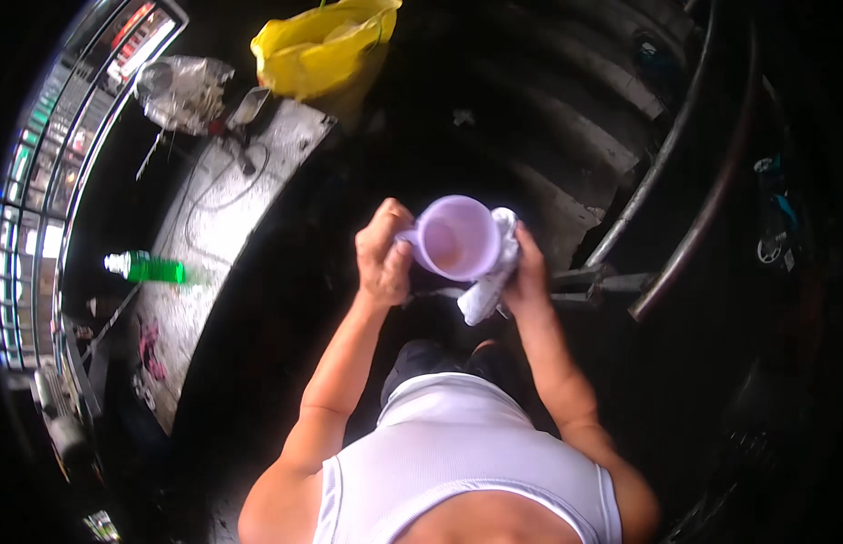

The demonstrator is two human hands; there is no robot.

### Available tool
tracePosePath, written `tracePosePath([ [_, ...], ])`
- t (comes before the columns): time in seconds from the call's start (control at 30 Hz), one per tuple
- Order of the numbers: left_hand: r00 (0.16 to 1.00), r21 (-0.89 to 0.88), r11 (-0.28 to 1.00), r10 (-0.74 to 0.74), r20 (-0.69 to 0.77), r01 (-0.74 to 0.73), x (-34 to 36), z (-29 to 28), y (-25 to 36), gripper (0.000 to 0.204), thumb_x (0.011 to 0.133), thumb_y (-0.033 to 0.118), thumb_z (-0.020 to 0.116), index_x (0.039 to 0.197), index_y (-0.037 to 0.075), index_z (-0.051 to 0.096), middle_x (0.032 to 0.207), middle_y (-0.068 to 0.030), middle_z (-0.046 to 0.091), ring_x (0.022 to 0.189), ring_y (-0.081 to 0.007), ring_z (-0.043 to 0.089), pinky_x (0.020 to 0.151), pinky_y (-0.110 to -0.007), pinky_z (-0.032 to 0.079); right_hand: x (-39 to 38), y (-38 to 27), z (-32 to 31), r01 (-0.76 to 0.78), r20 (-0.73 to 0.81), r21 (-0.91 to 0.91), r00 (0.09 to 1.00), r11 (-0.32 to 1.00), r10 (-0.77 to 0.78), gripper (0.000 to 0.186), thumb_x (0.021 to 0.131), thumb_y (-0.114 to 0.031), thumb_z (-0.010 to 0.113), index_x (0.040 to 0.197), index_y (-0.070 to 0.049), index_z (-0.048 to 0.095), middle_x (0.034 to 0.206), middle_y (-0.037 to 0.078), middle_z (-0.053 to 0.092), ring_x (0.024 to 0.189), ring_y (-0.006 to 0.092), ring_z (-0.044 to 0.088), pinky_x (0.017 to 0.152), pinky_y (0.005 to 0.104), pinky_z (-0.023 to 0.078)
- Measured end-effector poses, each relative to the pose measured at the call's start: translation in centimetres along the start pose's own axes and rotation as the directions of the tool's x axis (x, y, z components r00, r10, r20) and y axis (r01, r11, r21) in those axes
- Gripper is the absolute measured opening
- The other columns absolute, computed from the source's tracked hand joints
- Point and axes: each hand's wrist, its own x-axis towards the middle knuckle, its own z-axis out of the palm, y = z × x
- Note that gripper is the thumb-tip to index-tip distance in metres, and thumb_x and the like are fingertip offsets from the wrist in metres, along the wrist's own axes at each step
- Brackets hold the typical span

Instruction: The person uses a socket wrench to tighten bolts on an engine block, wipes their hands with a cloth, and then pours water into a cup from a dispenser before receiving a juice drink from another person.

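Observation:
A light purple mug [456, 238] is held up in front of my body, its open top facing me. Its inside looks pale, with a pinkish-brown tint at the bottom. My left hand [383, 254] is closed around the mug's handle on the left. On the other side, my right hand [527, 272] grips a whitish cloth [488, 288] and presses it against the mug's outer wall. The cloth hangs a little below the mug. Part of my right hand's fingers is hidden behind the cloth.
A pale worn ledge [204, 218] runs along the left, bearing a green bottle [157, 268] lying on its side. Beyond stand a crumpled clear plastic bag [184, 91] and a yellow bag [322, 50]. Dark steps [566, 118] and a metal railing [662, 163] lie at right.

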Motion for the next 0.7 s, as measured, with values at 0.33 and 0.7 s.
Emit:
tracePosePath([
  [0.33, 0.999, 0.613, 0.79, 0.026, -0.02, -0.008, 27.6, 0.4, -22.9, 0.023, 0.083, 0.021, 0.054, 0.079, -0.002, 0.053, 0.07, -0.0213, 0.057, 0.065, -0.0325, 0.057, 0.06, -0.038, 0.044, 8.0, -20.9, -5.3, 0.657, -0.2, 0.2, 0.753, 0.727, -0.626, 0.032, 0.091, -0.031, 0.047, 0.112, -0.007, 0.054, 0.112, 0.004, 0.057, 0.106, 0.0188, 0.053, 0.094, 0.0358, 0.039],
  [0.7, 0.787, 0.755, -0.22, -0.172, 0.593, -0.617, 67.5, 17.3, -37.4, 0.022, 0.08, 0.031, 0.057, 0.09, 0.011, 0.058, 0.094, -0.0064, 0.062, 0.1, -0.0248, 0.053, 0.08, -0.039, 0.047, 22.6, -51.2, -1.5, 0.594, 0.024, -0.541, -0.696, -0.595, -0.717, 0.022, 0.078, -0.004, 0.053, 0.095, 0.01, 0.056, 0.088, 0.021, 0.061, 0.074, 0.0264, 0.064, 0.068, 0.0336, 0.056],
])
